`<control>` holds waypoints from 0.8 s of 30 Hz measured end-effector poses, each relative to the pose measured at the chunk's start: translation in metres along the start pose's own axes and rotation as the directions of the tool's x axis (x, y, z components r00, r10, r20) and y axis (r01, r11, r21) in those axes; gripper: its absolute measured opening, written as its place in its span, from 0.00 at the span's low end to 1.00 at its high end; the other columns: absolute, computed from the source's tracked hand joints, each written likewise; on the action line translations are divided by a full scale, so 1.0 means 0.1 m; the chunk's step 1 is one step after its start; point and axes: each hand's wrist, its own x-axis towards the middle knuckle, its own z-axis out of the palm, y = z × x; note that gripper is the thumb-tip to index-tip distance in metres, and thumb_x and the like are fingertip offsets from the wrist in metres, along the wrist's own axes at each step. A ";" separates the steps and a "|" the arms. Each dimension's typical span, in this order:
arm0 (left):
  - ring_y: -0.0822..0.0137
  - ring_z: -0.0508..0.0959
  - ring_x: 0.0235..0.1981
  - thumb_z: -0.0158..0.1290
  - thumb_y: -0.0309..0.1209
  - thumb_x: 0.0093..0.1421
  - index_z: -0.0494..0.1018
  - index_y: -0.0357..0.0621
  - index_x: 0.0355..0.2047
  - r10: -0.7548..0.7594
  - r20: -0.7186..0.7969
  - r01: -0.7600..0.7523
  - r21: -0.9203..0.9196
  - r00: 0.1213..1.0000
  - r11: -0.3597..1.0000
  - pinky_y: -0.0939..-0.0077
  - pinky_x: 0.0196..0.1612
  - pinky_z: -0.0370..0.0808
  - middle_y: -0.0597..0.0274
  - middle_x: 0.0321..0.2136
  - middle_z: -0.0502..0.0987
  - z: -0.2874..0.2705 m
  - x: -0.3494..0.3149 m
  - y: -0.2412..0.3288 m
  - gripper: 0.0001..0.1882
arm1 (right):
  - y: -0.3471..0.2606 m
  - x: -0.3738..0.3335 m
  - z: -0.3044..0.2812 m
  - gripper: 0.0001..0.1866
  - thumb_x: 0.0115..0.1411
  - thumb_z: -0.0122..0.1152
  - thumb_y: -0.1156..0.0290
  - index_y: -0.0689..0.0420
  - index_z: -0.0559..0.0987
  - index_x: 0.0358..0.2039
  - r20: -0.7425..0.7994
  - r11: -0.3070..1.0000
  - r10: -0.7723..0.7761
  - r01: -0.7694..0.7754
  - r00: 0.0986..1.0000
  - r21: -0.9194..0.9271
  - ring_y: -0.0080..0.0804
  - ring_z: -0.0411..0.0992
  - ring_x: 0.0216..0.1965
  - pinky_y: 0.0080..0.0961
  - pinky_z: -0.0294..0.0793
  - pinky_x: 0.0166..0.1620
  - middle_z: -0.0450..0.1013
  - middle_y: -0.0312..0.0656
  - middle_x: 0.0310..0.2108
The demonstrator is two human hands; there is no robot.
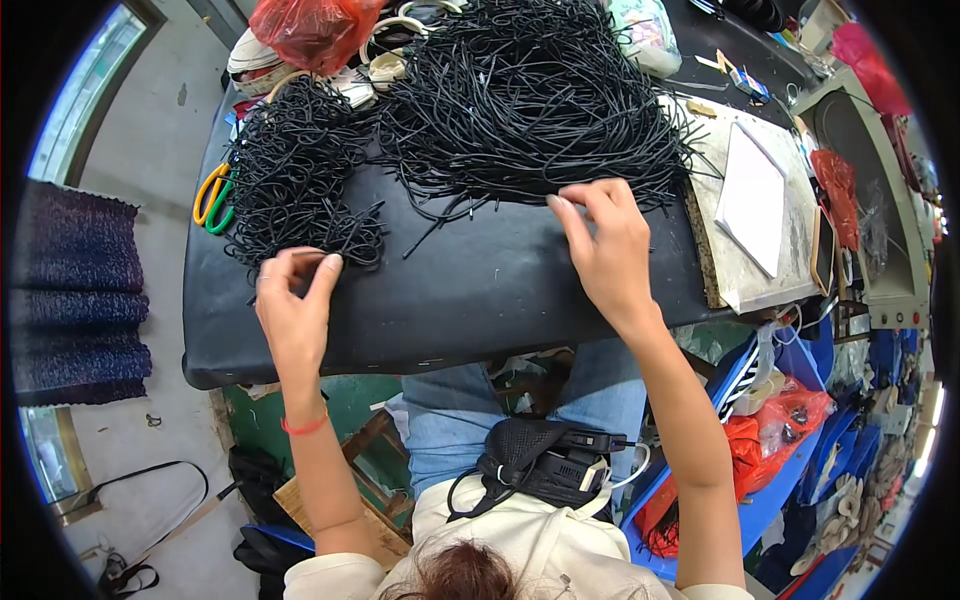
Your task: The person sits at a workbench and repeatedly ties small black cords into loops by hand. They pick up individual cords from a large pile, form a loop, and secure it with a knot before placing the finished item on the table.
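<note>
Two heaps of thin black cords lie on a black-covered table. The left heap is a tangle of short curled loops, and the larger right heap has long loose strands. At the near edge of the left heap, my left hand has its thumb and fingers drawn together on the looped cords. My right hand is at the near edge of the larger heap, thumb and forefinger pinched close. Whatever sits between those fingertips is too small to make out. One cord end sticks out toward me between the hands.
Scissors with yellow and green handles lie left of the curled heap. A red plastic bag sits behind it. On the right, a worn board carries a white sheet. Below stands a blue bin with red bags.
</note>
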 end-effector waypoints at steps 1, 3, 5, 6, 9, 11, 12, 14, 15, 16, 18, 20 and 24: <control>0.62 0.69 0.39 0.60 0.34 0.48 0.73 0.41 0.35 0.008 -0.102 0.011 0.183 0.995 0.983 0.73 0.42 0.65 0.58 0.35 0.72 0.02 0.03 -0.02 0.15 | 0.04 0.07 0.07 0.06 0.50 0.60 0.72 0.60 0.75 0.26 -0.017 0.996 -0.029 0.027 0.999 -0.081 0.38 0.66 0.31 0.31 0.66 0.34 0.67 0.42 0.28; 0.58 0.67 0.44 0.60 0.33 0.48 0.72 0.42 0.39 0.183 -0.338 -0.051 0.366 0.923 0.929 0.69 0.47 0.63 0.55 0.42 0.69 0.10 0.01 0.01 0.18 | 0.10 0.16 0.19 0.06 0.50 0.61 0.71 0.59 0.75 0.25 -0.040 0.966 -0.076 0.064 0.996 -0.250 0.38 0.65 0.33 0.32 0.64 0.36 0.67 0.41 0.30; 0.56 0.67 0.46 0.59 0.32 0.49 0.71 0.41 0.41 0.341 -0.378 -0.254 0.262 0.861 0.931 0.65 0.49 0.63 0.55 0.43 0.68 0.13 -0.06 0.25 0.18 | 0.12 0.16 0.18 0.06 0.49 0.61 0.71 0.58 0.74 0.25 -0.042 0.970 -0.082 0.070 0.996 -0.233 0.37 0.64 0.33 0.31 0.63 0.36 0.66 0.40 0.30; 0.55 0.67 0.47 0.59 0.31 0.50 0.71 0.41 0.42 0.403 -0.408 -0.340 0.222 0.819 0.914 0.63 0.50 0.63 0.54 0.44 0.68 0.13 -0.13 0.36 0.18 | 0.01 0.11 0.11 0.06 0.49 0.61 0.71 0.58 0.74 0.25 -0.030 0.963 -0.137 0.126 0.990 -0.239 0.37 0.64 0.33 0.31 0.63 0.36 0.66 0.40 0.30; 0.52 0.64 0.53 0.53 0.24 0.52 0.70 0.41 0.47 0.645 -0.111 -0.652 -0.042 0.756 0.757 0.63 0.55 0.60 0.53 0.48 0.68 0.30 -0.34 0.63 0.20 | -0.29 -0.19 -0.17 0.05 0.49 0.61 0.74 0.59 0.74 0.27 0.079 0.968 -0.228 0.235 0.970 -0.091 0.37 0.65 0.32 0.30 0.64 0.35 0.67 0.40 0.30; 0.53 0.66 0.54 0.52 0.25 0.53 0.68 0.36 0.49 0.540 0.123 -0.456 -0.403 0.833 0.794 0.65 0.56 0.61 0.49 0.48 0.70 0.50 -0.57 0.79 0.21 | -0.45 -0.41 -0.25 0.05 0.49 0.61 0.77 0.59 0.75 0.28 0.083 0.983 -0.001 -0.014 0.997 0.183 0.32 0.68 0.30 0.24 0.67 0.33 0.70 0.40 0.28; 0.53 0.68 0.53 0.53 0.25 0.54 0.67 0.35 0.49 0.445 0.220 -0.279 -0.525 0.868 0.804 0.66 0.55 0.62 0.48 0.47 0.71 0.59 -0.65 0.84 0.21 | -0.53 -0.45 -0.29 0.06 0.50 0.61 0.77 0.60 0.74 0.30 0.121 0.895 0.188 -0.221 0.975 0.388 0.25 0.69 0.27 0.17 0.67 0.31 0.71 0.39 0.25; 0.54 0.69 0.52 0.52 0.26 0.55 0.68 0.34 0.47 0.512 0.192 -0.337 -0.556 0.837 0.760 0.66 0.54 0.64 0.50 0.44 0.72 0.69 -0.71 0.88 0.18 | -0.66 -0.45 -0.36 0.07 0.51 0.62 0.76 0.61 0.74 0.31 0.188 0.650 0.404 -0.425 0.895 0.630 0.22 0.69 0.26 0.15 0.66 0.32 0.71 0.39 0.24; 0.56 0.72 0.49 0.51 0.26 0.56 0.68 0.34 0.46 0.583 0.161 -0.425 -0.536 0.796 0.729 0.68 0.52 0.66 0.52 0.41 0.74 0.71 -0.71 0.90 0.17 | -0.69 -0.45 -0.39 0.07 0.51 0.62 0.76 0.61 0.74 0.31 0.243 0.484 0.492 -0.494 0.836 0.722 0.21 0.69 0.26 0.14 0.66 0.32 0.71 0.38 0.24; 0.60 0.73 0.43 0.51 0.27 0.57 0.69 0.35 0.44 0.507 0.225 -0.270 -0.633 0.832 0.725 0.71 0.46 0.68 0.54 0.37 0.74 0.72 -0.73 0.93 0.15 | -0.64 -0.48 -0.46 0.10 0.50 0.62 0.76 0.61 0.73 0.33 0.324 0.462 0.447 -0.525 0.834 0.715 0.23 0.70 0.31 0.16 0.66 0.33 0.71 0.41 0.30; 0.68 0.76 0.31 0.50 0.29 0.58 0.70 0.37 0.42 0.351 0.375 0.059 -0.751 0.858 0.658 0.78 0.35 0.72 0.58 0.30 0.75 0.71 -0.76 0.97 0.12 | -0.63 -0.46 -0.54 0.12 0.49 0.62 0.76 0.59 0.74 0.35 0.065 0.870 0.307 -0.308 0.949 0.385 0.28 0.69 0.35 0.20 0.66 0.37 0.70 0.43 0.36; 0.77 0.71 0.24 0.49 0.30 0.60 0.71 0.38 0.40 0.248 0.583 0.354 -0.722 0.773 0.594 0.85 0.28 0.69 0.65 0.26 0.73 0.55 -0.70 0.97 0.11 | -0.69 -0.39 -0.62 0.17 0.47 0.63 0.76 0.56 0.74 0.40 -0.023 0.999 -0.006 0.007 1.000 0.048 0.37 0.67 0.43 0.29 0.63 0.46 0.65 0.45 0.46; 0.85 0.64 0.18 0.49 0.29 0.60 0.72 0.38 0.37 0.212 0.845 0.750 -0.534 0.492 0.390 0.92 0.17 0.59 0.69 0.23 0.72 0.29 -0.54 1.03 0.08 | -0.65 -0.39 -0.74 0.13 0.48 0.60 0.79 0.57 0.77 0.37 0.299 0.964 -0.267 0.258 0.916 0.070 0.36 0.71 0.37 0.37 0.63 0.49 0.72 0.40 0.29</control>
